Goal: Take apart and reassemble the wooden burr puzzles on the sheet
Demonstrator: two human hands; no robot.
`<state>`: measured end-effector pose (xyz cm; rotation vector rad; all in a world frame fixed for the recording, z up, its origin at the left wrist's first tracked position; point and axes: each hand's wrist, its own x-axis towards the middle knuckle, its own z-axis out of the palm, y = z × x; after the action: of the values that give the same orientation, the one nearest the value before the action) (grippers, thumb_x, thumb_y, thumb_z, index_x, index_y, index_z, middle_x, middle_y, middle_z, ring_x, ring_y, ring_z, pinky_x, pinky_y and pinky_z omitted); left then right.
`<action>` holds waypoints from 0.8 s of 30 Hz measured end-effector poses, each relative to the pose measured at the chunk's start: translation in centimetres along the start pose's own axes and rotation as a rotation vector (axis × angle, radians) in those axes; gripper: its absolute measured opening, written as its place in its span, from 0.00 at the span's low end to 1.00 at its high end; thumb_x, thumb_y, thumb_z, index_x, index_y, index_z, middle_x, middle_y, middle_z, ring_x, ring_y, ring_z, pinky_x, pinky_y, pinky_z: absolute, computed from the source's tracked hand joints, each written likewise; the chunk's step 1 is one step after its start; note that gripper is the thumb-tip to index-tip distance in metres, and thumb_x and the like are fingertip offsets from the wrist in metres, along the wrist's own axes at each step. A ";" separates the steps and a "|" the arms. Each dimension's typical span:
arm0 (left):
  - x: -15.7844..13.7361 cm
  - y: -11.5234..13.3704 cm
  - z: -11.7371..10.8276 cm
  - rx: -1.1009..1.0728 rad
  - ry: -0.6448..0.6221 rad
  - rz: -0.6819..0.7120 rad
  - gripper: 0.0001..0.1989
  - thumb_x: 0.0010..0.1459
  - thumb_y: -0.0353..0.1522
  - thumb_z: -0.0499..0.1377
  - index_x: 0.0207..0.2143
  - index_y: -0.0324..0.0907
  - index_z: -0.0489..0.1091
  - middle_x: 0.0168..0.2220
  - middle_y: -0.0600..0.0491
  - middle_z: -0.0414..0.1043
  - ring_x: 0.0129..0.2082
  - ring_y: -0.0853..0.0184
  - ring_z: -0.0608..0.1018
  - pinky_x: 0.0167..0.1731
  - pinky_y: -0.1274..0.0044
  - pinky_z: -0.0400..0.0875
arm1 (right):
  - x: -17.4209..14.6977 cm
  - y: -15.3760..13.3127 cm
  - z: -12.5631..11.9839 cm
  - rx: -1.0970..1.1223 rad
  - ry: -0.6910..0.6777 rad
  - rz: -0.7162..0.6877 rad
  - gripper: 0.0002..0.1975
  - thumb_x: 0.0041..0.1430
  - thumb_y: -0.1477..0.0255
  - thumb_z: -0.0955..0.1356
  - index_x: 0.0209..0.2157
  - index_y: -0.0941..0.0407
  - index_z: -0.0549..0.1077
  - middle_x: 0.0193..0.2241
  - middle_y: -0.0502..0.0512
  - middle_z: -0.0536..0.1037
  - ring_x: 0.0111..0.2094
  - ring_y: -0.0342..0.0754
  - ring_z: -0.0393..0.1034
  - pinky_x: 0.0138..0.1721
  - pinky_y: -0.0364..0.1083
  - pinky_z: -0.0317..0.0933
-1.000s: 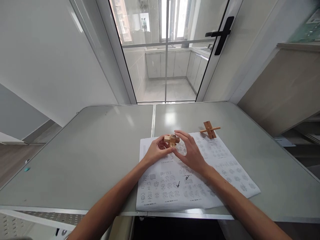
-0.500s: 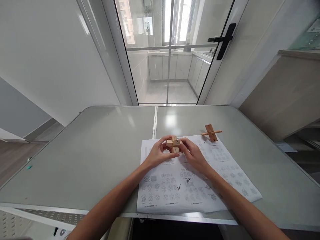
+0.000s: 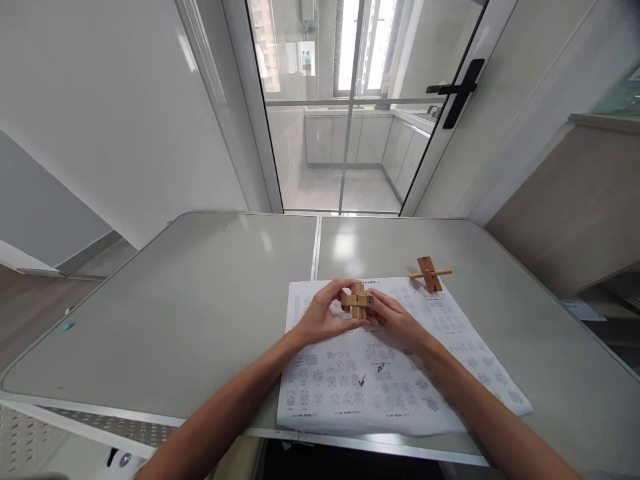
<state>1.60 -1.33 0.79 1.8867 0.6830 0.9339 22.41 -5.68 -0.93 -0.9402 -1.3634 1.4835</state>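
Note:
A wooden interlocking puzzle (image 3: 358, 301), made of crossed light-brown bars, is held just above the paper sheet. A dark "2" marks the end of one bar. My left hand (image 3: 323, 312) grips it from the left, fingers at its top and thumb along its lower side. From the right, my right hand (image 3: 395, 317) pinches it near the numbered end; some of its fingers are hidden behind the puzzle. Beneath both hands lies a large white sheet (image 3: 340, 421) printed with rows of small diagrams.
Another wooden puzzle (image 3: 430, 274), flat boards crossed by a thin rod, rests at the sheet's far right corner. The grey-green table (image 3: 200, 320) meets a glass door (image 3: 320, 147) with a black handle (image 3: 463, 93). A small teal object (image 3: 67, 326) lies near the left edge.
The puzzle has been turned in my hands, so its crossed bars face me differently. Both hands keep hold of it. The whole view has shifted slightly.

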 end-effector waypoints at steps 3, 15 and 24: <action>-0.1 0.0 -0.1 0.014 0.001 -0.001 0.34 0.53 0.42 0.75 0.60 0.47 0.70 0.51 0.47 0.75 0.40 0.63 0.76 0.47 0.69 0.74 | 0.1 0.4 -0.2 0.077 -0.003 0.024 0.20 0.72 0.51 0.66 0.37 0.53 0.71 0.25 0.47 0.65 0.26 0.45 0.59 0.31 0.46 0.59; 0.3 -0.9 -0.5 -0.159 0.064 -0.142 0.31 0.64 0.47 0.65 0.65 0.47 0.67 0.51 0.46 0.73 0.39 0.66 0.76 0.44 0.72 0.73 | 0.4 0.3 0.1 0.542 -0.070 0.152 0.14 0.68 0.59 0.72 0.37 0.56 0.76 0.28 0.49 0.66 0.25 0.42 0.62 0.29 0.44 0.62; 0.7 -2.0 -0.2 -0.269 0.178 -0.269 0.24 0.67 0.48 0.62 0.59 0.47 0.68 0.49 0.51 0.69 0.32 0.73 0.72 0.35 0.77 0.69 | 1.9 1.3 -1.9 1.053 0.383 -0.019 0.06 0.68 0.78 0.71 0.39 0.53 0.71 0.29 0.47 0.68 0.24 0.39 0.62 0.27 0.38 0.68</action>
<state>1.69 0.18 -0.67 1.4474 0.8478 0.9724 23.48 -3.25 -2.33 -0.4580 -0.2027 1.5966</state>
